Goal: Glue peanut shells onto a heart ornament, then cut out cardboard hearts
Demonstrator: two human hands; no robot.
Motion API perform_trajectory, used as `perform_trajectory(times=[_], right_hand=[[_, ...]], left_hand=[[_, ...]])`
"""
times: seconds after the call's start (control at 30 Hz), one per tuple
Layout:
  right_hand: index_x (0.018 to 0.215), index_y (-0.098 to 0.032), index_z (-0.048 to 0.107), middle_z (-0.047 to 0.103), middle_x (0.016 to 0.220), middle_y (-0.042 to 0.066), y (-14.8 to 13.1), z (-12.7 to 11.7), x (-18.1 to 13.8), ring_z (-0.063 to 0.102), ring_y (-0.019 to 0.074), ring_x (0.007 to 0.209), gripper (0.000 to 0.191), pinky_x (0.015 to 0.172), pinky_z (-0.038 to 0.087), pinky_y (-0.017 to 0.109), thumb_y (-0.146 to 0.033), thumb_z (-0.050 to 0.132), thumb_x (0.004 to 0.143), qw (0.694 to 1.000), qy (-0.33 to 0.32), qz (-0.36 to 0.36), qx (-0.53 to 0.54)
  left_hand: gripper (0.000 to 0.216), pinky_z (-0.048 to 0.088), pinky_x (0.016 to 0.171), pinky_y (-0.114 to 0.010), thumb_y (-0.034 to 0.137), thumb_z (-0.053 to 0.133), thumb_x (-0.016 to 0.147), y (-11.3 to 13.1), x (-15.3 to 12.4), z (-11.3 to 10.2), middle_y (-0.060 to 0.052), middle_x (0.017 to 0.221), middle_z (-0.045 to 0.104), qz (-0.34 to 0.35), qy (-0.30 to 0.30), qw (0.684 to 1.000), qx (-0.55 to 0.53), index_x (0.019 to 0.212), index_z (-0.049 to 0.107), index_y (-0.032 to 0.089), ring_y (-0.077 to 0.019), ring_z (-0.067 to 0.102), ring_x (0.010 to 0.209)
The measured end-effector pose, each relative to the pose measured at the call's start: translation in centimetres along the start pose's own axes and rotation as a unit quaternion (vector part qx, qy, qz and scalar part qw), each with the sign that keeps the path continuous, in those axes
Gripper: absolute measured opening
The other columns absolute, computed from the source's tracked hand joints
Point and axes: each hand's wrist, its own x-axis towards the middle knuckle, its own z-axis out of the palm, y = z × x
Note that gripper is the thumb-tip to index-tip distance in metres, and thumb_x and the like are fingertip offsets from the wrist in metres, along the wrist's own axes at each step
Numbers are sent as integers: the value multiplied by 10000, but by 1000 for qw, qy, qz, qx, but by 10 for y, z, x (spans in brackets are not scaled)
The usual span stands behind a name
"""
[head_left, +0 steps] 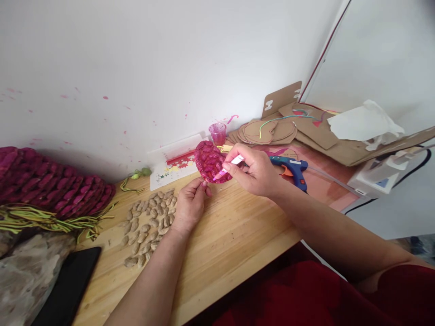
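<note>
My left hand (190, 203) pinches the lower edge of a magenta peanut-covered ornament (208, 159), which it holds tilted up above the wooden table. In my right hand (253, 170) is a white-handled paintbrush (235, 160), its pink-stained tip touching the ornament's lower right part. A yellow-green cord with a pale tag (227, 148) shows at the ornament's upper right edge, partly behind my right hand. Unpainted peanuts (149, 226) lie spread beside my left forearm. Behind the ornament stands a clear cup (218, 133) stained pink.
At left, a long stack of magenta peanut ornaments (54, 181) with yellow-green cords lies near a plastic bag (34, 271) and a black flat object (70, 290). Heart-shaped cardboard (260, 131), a blue glue gun (298, 171) and a white box (377, 176) are at right. Star cutouts (180, 167) lie behind.
</note>
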Motion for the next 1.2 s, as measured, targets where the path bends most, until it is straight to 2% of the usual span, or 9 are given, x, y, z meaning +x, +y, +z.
perform_trajectory(times=[0.23,0.5,0.77,1.2], right_hand=[[877,-200,586,606,742,-19,0,2,-1,476,97,578,110,563,365,258,-279,631,939,1000,10,0,-8],[867,-216,565,620,731,-7,2,0,0,535,144,679,103,634,391,281,-268,634,923,999,-5,-16,-40],[873,-220,568,663,760,9,1,3,-1,556,151,682,110,654,417,289,-294,612,943,999,-13,-21,-36],[866,-213,570,631,737,-1,-2,0,-1,541,141,666,111,621,401,280,-277,623,939,998,-7,-27,-53]], left_hand=[[322,352,632,-267,364,529,957,-1,0,-1,15,640,586,-2,-6,1000,7,702,622,191,-134,429,593],[339,370,635,-266,380,526,964,4,0,-1,12,638,582,-12,-4,1000,17,696,619,194,-140,446,598],[352,372,652,-264,384,519,972,1,-1,-1,5,655,593,-9,-9,999,32,695,619,191,-144,464,626],[355,379,654,-264,401,506,967,2,-1,0,-6,661,596,-16,-11,999,28,700,621,197,-157,489,645]])
